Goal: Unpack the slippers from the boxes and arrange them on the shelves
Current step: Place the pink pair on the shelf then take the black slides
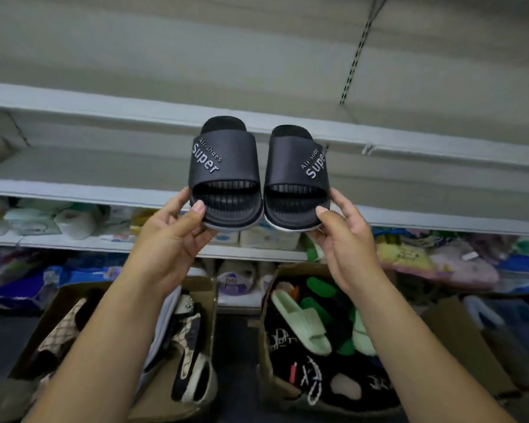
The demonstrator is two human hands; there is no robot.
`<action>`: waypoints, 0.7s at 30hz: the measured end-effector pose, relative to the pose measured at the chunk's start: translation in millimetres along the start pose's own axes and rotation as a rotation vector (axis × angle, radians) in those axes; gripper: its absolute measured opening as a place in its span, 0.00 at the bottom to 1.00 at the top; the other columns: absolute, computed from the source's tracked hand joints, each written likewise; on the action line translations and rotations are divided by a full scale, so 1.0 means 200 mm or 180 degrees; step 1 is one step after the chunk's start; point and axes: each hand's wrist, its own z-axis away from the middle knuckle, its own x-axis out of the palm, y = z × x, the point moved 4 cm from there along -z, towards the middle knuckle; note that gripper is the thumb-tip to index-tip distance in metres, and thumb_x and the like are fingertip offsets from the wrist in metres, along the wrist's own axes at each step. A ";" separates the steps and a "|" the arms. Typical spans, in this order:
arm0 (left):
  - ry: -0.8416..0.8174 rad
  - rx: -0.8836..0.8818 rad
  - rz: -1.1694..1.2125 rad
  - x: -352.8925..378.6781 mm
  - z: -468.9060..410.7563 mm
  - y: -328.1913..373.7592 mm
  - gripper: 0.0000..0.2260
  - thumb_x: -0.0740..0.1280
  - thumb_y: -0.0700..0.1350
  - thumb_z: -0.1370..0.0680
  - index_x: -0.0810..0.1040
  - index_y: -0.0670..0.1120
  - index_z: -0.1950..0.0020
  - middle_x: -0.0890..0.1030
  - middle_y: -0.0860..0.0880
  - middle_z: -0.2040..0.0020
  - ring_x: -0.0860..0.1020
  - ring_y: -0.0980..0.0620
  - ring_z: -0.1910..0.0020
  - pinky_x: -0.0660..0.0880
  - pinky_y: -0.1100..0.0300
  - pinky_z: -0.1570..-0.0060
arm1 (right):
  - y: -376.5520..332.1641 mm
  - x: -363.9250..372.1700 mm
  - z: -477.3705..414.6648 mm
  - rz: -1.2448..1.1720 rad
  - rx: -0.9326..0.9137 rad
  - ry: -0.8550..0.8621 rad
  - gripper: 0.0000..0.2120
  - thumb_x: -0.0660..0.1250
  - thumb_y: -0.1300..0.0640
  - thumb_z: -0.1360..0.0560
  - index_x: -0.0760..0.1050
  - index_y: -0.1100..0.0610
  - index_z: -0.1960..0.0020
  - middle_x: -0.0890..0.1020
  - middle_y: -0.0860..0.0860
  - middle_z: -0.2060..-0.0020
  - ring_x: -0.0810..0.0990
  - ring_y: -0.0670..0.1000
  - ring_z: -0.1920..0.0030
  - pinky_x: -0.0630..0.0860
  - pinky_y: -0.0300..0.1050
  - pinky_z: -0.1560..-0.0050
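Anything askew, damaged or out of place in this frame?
Nothing looks damaged. The left hand grips the left black slipper and the right hand the right black slipper, side by side before the shelf. The only mess is slippers heaped loosely in the left box and right box below.

The brown cardboard box [52, 319] at lower left runs off the bottom edge; pastel packages [416, 254] at right are blurred.
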 end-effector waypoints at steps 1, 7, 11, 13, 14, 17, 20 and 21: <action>-0.0019 0.0069 0.0062 0.07 0.00 0.01 0.26 0.65 0.38 0.21 0.65 0.41 0.22 0.84 0.42 0.39 0.84 0.48 0.45 0.81 0.58 0.49 | -0.07 -0.03 -0.02 -0.0021 -0.0074 -0.0029 0.24 0.63 0.67 0.19 0.67 0.57 0.24 0.86 0.54 0.48 0.84 0.51 0.46 0.79 0.50 0.42; -0.0221 0.0438 0.0124 0.45 -0.01 0.13 0.25 0.65 0.37 0.21 0.67 0.41 0.23 0.84 0.41 0.40 0.85 0.47 0.46 0.82 0.58 0.50 | -0.41 -0.14 -0.09 -0.0110 -0.0420 -0.0225 0.21 0.62 0.68 0.18 0.71 0.55 0.28 0.85 0.56 0.42 0.83 0.53 0.42 0.79 0.49 0.40; -0.0289 0.0610 0.0071 0.65 -0.02 0.21 0.25 0.66 0.37 0.23 0.69 0.42 0.25 0.85 0.41 0.42 0.85 0.46 0.47 0.82 0.56 0.48 | -0.61 -0.20 -0.11 -0.0207 -0.0697 -0.0329 0.22 0.62 0.67 0.18 0.69 0.55 0.26 0.85 0.55 0.42 0.84 0.53 0.41 0.80 0.48 0.40; -0.0364 0.0667 0.0030 0.74 -0.04 0.24 0.26 0.67 0.38 0.24 0.70 0.43 0.25 0.84 0.40 0.40 0.85 0.45 0.44 0.82 0.56 0.48 | -0.69 -0.23 -0.11 -0.0276 -0.0824 -0.0322 0.21 0.62 0.67 0.18 0.70 0.54 0.27 0.85 0.56 0.43 0.84 0.52 0.43 0.81 0.46 0.41; -0.0384 0.0700 0.0045 0.79 -0.05 0.26 0.26 0.67 0.39 0.24 0.71 0.44 0.26 0.84 0.40 0.40 0.85 0.45 0.44 0.82 0.56 0.49 | -0.74 -0.25 -0.12 -0.0295 -0.0890 -0.0302 0.21 0.62 0.67 0.18 0.71 0.54 0.27 0.86 0.56 0.44 0.84 0.52 0.44 0.81 0.45 0.42; -0.0523 0.0788 0.0067 0.93 -0.11 0.31 0.24 0.66 0.39 0.23 0.71 0.44 0.26 0.85 0.40 0.42 0.85 0.46 0.45 0.82 0.56 0.51 | -0.89 -0.30 -0.15 -0.0277 -0.1082 -0.0273 0.22 0.63 0.67 0.19 0.70 0.54 0.27 0.86 0.55 0.45 0.85 0.52 0.44 0.81 0.45 0.43; -0.0683 0.0895 0.0045 1.09 -0.18 0.39 0.24 0.67 0.40 0.24 0.71 0.42 0.27 0.85 0.40 0.42 0.85 0.45 0.45 0.82 0.55 0.50 | -1.05 -0.31 -0.20 -0.0291 -0.1264 -0.0266 0.22 0.63 0.67 0.19 0.71 0.54 0.27 0.85 0.55 0.43 0.83 0.54 0.41 0.80 0.49 0.38; -0.0727 0.0926 0.0042 1.13 -0.20 0.42 0.24 0.67 0.40 0.24 0.72 0.42 0.28 0.85 0.41 0.43 0.85 0.45 0.46 0.82 0.55 0.50 | -1.10 -0.31 -0.22 -0.0288 -0.1315 -0.0281 0.22 0.63 0.67 0.19 0.71 0.55 0.27 0.85 0.55 0.43 0.83 0.53 0.41 0.79 0.49 0.38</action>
